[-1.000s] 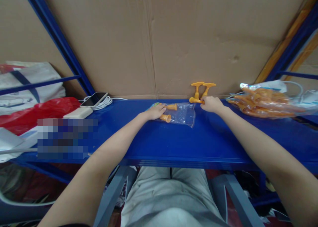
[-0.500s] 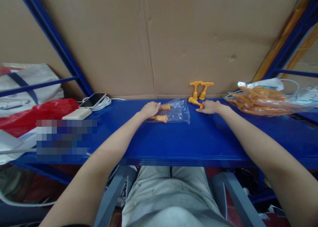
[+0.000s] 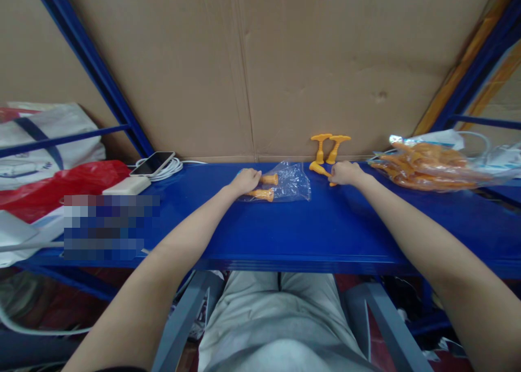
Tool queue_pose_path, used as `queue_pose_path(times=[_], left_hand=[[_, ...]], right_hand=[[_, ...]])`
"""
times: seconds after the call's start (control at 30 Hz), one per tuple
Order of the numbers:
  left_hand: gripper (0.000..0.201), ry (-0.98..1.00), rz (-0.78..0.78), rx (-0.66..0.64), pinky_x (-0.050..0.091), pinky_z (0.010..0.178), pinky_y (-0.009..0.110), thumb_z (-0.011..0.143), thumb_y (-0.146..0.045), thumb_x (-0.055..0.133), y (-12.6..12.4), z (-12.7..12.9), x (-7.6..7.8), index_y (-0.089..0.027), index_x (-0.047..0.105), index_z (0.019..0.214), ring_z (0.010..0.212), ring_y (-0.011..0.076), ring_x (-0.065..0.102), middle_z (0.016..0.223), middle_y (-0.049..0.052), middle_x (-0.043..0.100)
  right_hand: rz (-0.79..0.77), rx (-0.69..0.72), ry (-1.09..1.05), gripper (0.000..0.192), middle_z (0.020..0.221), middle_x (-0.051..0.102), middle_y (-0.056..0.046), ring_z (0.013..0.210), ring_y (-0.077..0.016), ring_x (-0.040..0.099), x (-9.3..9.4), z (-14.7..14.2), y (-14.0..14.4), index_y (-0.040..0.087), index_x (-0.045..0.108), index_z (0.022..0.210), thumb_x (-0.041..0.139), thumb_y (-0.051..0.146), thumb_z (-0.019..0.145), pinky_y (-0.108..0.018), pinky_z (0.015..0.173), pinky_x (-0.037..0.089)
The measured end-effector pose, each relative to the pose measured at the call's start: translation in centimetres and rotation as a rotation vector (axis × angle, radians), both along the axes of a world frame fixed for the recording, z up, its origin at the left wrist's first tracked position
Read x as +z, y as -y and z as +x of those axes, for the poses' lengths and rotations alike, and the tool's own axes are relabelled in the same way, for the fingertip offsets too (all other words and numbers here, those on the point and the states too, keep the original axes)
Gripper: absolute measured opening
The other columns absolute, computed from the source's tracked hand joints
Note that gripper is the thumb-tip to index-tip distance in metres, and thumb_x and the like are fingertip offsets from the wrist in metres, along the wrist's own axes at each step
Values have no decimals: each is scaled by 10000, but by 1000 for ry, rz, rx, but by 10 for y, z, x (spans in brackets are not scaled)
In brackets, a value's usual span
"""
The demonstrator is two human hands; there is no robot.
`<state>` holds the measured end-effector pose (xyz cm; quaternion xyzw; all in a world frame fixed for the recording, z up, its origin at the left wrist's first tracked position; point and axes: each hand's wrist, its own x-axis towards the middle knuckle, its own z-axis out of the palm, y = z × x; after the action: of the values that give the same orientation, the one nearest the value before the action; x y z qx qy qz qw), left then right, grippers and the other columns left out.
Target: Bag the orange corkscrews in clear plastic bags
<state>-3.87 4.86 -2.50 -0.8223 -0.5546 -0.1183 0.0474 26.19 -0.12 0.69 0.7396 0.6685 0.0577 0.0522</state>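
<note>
A clear plastic bag (image 3: 295, 183) lies on the blue tabletop with two orange ridged shafts (image 3: 270, 179) inside. My left hand (image 3: 246, 182) is closed over the bag's left end, hiding the other ends of these pieces. To the right, my right hand (image 3: 344, 173) has its fingers curled round the crosspiece end of an orange T-shaped plastic piece (image 3: 317, 168); its round end points left. Just behind, two more orange T-shaped pieces (image 3: 337, 148) stand side by side against the cardboard, crosspieces up.
A clear bag full of orange pieces (image 3: 431, 168) sits at the right. On the left are a phone (image 3: 152, 164) on a coiled white cable, a white box (image 3: 127, 187) and a red plastic bag (image 3: 89, 182). Cardboard (image 3: 195, 79) backs the blue table (image 3: 277, 231).
My right hand has shifted slightly back, its fingers now more curled about the orange piece, which has turned slightly. My left hand and the bag have barely moved.
</note>
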Motion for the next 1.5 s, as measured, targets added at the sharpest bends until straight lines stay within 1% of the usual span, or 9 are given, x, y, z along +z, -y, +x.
queue_pose_path(times=[0.13, 0.3, 0.4, 0.53, 0.63, 0.87, 1.17, 1.33, 1.5], left_hand=[[506, 46, -45, -32, 497, 876, 314, 990, -299, 261, 1, -1, 1, -122, 724, 888, 952, 235, 692, 992, 147, 746], [485, 97, -50, -80, 474, 948, 322, 984, -309, 268, 1, -3, -2, -131, 718, 944, 1072, 237, 658, 1096, 145, 726], [462, 136, -66, -68, 454, 993, 324, 991, -310, 266, -1, -4, -3, -124, 682, 1066, 1147, 228, 620, 1208, 140, 687], [466, 160, -67, -58, 428, 1036, 331, 995, -310, 259, -3, -5, -5, -92, 628, 1176, 1202, 228, 589, 1281, 162, 647], [478, 150, -64, -23, 367, 1100, 343, 995, -318, 261, -2, -5, -6, -96, 575, 1278, 1298, 234, 525, 1376, 152, 591], [529, 153, -106, -19, 317, 1143, 332, 993, -334, 247, 1, -4, -6, -80, 504, 1379, 1365, 225, 466, 1463, 148, 515], [534, 229, -152, -48, 301, 1154, 310, 987, -325, 242, 6, 4, -4, -91, 475, 1407, 1393, 206, 433, 1490, 138, 486], [540, 255, -162, -69, 278, 1170, 329, 978, -309, 234, 9, 7, -4, -94, 447, 1425, 1414, 201, 402, 1513, 128, 456], [541, 301, -171, -76, 276, 1170, 318, 979, -316, 237, 10, 9, -5, -95, 443, 1427, 1420, 196, 392, 1517, 129, 450]], right_hand=[[-4, 49, -25, 249, 959, 740, -142, 942, -265, 687, 6, 4, 3, 134, 743, 945, 573, 240, 799, -303, 740, 496], [182, 147, -274, 210, 834, 738, -81, 794, -211, 688, 25, 18, 9, 143, 735, 912, 587, 236, 795, -287, 698, 513], [93, 278, -470, 214, 742, 721, -30, 683, -164, 670, 38, 21, 18, 161, 737, 934, 592, 229, 791, -265, 658, 522], [-82, 343, -451, 190, 656, 697, 2, 615, -155, 654, 46, 15, 29, 182, 751, 881, 619, 227, 752, -259, 640, 512], [-112, 392, -372, 168, 636, 695, 8, 624, -158, 655, 46, 7, 32, 182, 752, 822, 613, 209, 732, -253, 646, 496], [-9, 450, -298, 168, 670, 714, 2, 675, -153, 653, 34, -23, 35, 173, 742, 809, 587, 185, 747, -218, 604, 457], [194, 328, -111, 255, 972, 757, -78, 931, -242, 690, 16, -52, 35, 193, 752, 971, 592, 253, 782, -287, 749, 495], [189, 252, 8, 283, 970, 754, -125, 985, -287, 693, 16, -62, 45, 178, 758, 1008, 601, 244, 781, -333, 797, 517], [178, 299, 40, 289, 990, 750, -166, 1011, -310, 693, 14, -69, 50, 144, 762, 1016, 586, 239, 807, -357, 823, 524]])
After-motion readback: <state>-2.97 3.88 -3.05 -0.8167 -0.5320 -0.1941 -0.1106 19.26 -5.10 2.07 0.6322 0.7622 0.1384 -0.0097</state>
